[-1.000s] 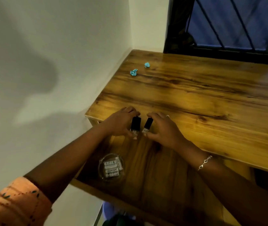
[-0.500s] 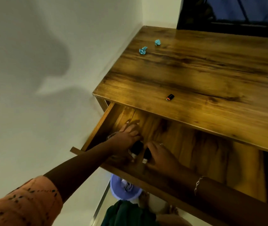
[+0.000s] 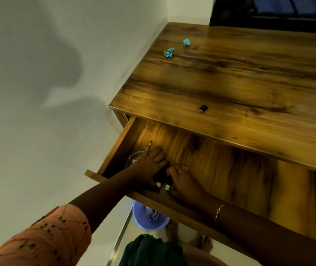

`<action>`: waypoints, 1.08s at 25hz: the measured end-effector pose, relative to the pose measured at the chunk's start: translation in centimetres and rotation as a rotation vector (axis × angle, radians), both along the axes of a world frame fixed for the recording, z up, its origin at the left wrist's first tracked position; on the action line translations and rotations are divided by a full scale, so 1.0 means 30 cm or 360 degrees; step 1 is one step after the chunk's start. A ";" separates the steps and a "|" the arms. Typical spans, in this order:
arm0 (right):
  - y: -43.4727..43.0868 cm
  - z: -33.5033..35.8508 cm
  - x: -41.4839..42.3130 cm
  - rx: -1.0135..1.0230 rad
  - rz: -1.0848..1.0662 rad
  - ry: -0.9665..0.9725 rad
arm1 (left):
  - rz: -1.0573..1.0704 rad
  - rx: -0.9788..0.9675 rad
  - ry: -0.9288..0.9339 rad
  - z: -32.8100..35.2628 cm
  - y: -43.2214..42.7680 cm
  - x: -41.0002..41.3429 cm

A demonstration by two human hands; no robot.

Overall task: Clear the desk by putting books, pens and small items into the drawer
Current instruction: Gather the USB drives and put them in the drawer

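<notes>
The wooden drawer (image 3: pixel 114 150) below the desk top (image 3: pixel 249 77) stands pulled out. Both my hands are down inside it at its front left. My left hand (image 3: pixel 149 167) holds a black USB stick (image 3: pixel 159 178) with its metal plug towards me, one finger stretched out straight. Right beside it, my right hand (image 3: pixel 185 182) holds a second black USB stick (image 3: pixel 168 184). A clear glass dish (image 3: pixel 132 160) lies in the drawer's left corner, mostly hidden under my left hand. A small black and red cap (image 3: pixel 202 108) lies on the desk near its front edge.
Two crumpled blue paper bits (image 3: pixel 169 52) (image 3: pixel 186 42) lie at the desk's far left, close to the white wall. A purple bin (image 3: pixel 149 217) stands on the floor under the drawer. A dark window frame runs along the back.
Both hands have come off the desk edge and gone down into the drawer with the two USB sticks. The black and red cap has come into sight on the desk.
</notes>
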State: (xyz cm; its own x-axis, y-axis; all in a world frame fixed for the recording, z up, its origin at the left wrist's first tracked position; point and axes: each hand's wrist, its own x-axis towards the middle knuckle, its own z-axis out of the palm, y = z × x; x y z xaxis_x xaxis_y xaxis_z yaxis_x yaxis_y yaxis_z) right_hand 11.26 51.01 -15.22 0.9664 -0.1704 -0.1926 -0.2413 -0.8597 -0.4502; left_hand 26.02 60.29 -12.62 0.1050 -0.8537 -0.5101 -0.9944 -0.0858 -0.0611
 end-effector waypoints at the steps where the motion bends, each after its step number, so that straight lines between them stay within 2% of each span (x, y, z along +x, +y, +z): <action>1: 0.009 0.001 0.003 0.0022 -0.0008 0.0020 | -0.0012 0.0003 -0.0001 0.000 -0.001 -0.001; 5: 0.036 -0.009 0.001 0.0017 -0.0089 -0.0089 | -0.0043 0.0003 -0.0034 0.001 -0.001 -0.001; 7: 0.031 0.020 0.000 0.0080 -0.0065 -0.0026 | -0.0060 -0.0046 -0.0016 0.001 0.005 0.005; 9: 0.013 0.044 -0.007 0.0063 -0.0123 -0.0057 | -0.0116 -0.0271 0.0039 0.011 0.011 0.014; 11: -0.014 0.079 -0.013 -0.0084 -0.0176 -0.0330 | -0.0162 -0.0579 0.0090 0.035 0.008 0.022; 14: -0.100 0.139 -0.001 -0.0210 -0.0301 -0.0764 | -0.0234 -0.1164 -0.0002 0.086 -0.044 0.032; 16: -0.186 0.207 0.032 -0.0299 -0.0436 -0.0917 | -0.0124 -0.1333 -0.0011 0.125 -0.110 0.044; 19: -0.317 0.271 0.101 -0.0481 -0.0656 -0.1002 | 0.0022 -0.1188 0.0017 0.175 -0.212 0.044; 22: -0.395 0.294 0.161 -0.0428 -0.0783 -0.0702 | 0.0154 -0.0924 0.0078 0.185 -0.273 0.034; 24: -0.414 0.288 0.183 -0.0471 -0.0740 -0.0510 | 0.0186 -0.0890 0.0060 0.171 -0.286 0.032; 27: -0.420 0.280 0.204 -0.0642 -0.0637 -0.0484 | 0.0212 -0.0895 0.0073 0.155 -0.282 0.027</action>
